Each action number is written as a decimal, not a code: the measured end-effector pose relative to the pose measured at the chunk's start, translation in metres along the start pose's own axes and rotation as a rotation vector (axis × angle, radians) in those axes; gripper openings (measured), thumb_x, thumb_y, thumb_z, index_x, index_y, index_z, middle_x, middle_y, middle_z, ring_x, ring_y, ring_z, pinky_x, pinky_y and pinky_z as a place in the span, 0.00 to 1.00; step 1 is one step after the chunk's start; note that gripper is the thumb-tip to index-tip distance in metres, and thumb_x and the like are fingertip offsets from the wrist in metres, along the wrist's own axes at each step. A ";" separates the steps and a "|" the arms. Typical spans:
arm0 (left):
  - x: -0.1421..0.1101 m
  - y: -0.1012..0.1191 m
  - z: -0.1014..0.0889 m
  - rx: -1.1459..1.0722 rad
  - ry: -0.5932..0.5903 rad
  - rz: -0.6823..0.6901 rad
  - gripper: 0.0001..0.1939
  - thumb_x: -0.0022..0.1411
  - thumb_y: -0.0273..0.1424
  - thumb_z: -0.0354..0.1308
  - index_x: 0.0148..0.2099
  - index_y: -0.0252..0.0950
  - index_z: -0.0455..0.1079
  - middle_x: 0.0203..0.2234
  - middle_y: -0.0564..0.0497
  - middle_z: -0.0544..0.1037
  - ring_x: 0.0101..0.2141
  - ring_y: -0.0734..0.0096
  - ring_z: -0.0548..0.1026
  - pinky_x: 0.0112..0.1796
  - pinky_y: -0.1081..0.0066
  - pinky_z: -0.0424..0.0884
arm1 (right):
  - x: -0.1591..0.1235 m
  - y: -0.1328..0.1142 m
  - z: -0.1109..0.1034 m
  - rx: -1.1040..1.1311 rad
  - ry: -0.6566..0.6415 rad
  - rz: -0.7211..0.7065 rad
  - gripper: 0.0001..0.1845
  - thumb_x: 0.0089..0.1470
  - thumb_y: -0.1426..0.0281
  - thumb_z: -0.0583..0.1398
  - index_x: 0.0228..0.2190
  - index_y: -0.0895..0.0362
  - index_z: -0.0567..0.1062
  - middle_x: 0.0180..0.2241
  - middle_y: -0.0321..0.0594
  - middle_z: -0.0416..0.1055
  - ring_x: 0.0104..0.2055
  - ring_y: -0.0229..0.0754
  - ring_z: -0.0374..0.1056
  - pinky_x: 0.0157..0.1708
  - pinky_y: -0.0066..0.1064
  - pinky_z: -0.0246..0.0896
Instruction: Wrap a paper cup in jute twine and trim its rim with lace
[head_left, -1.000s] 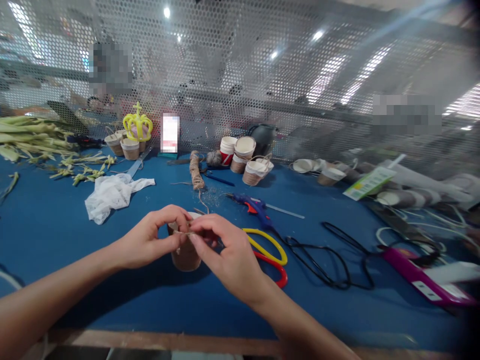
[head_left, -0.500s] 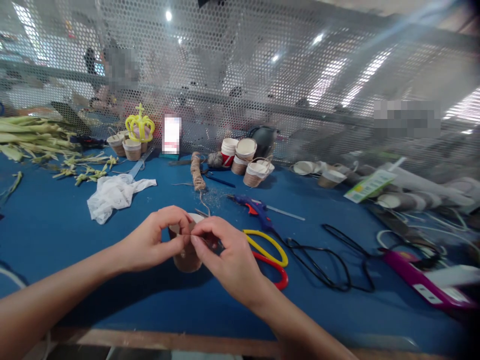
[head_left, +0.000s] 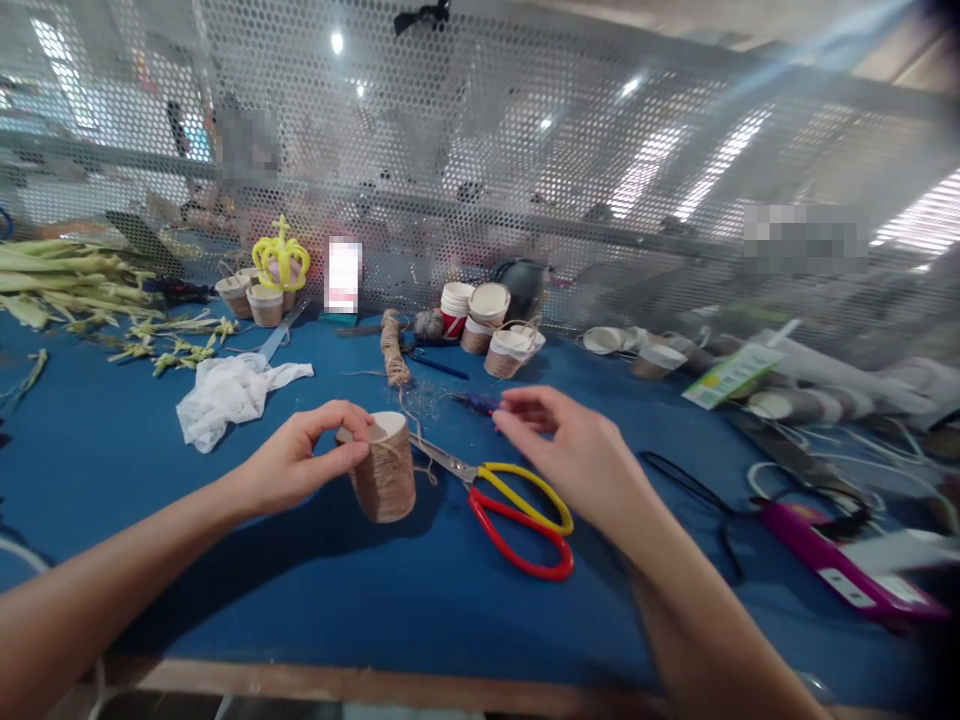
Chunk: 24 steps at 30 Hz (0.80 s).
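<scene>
Hold the twine-wrapped paper cup (head_left: 386, 475) well apart from the near table edge (head_left: 360, 675), with open blue tabletop (head_left: 360, 610) between. Point its mouth up, long axis near upright; cannot tell whether its base touches down. Pinch its left rim between thumb and fingertips of the left hand (head_left: 311, 460). Have scissors (head_left: 470, 474) just right of the cup. Farther right and beyond the cup, hover the right hand (head_left: 577, 445), thumb and fingers parted, at the glue gun (head_left: 476, 402); cannot tell about contact. Straight beyond the cup, see the twine bundle (head_left: 393, 350).
</scene>
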<state>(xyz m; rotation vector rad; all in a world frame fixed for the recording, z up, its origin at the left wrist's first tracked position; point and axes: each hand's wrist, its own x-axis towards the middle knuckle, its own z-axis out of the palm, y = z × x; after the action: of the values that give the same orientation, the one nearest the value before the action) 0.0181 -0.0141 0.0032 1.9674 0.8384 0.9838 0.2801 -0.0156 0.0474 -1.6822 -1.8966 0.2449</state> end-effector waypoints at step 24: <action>0.006 -0.009 -0.021 0.002 -0.164 0.039 0.08 0.62 0.33 0.49 0.33 0.35 0.64 0.38 0.46 0.71 0.51 0.64 0.64 0.51 0.61 0.60 | 0.024 0.040 0.015 0.345 -0.061 0.308 0.12 0.45 0.65 0.57 0.32 0.60 0.70 0.28 0.42 0.73 0.27 0.39 0.70 0.28 0.29 0.65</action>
<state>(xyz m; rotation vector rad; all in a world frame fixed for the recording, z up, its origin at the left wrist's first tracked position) 0.0016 0.0022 0.0059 2.0421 0.7121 0.8305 0.3048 0.0180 0.0220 -1.7294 -1.5220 0.7098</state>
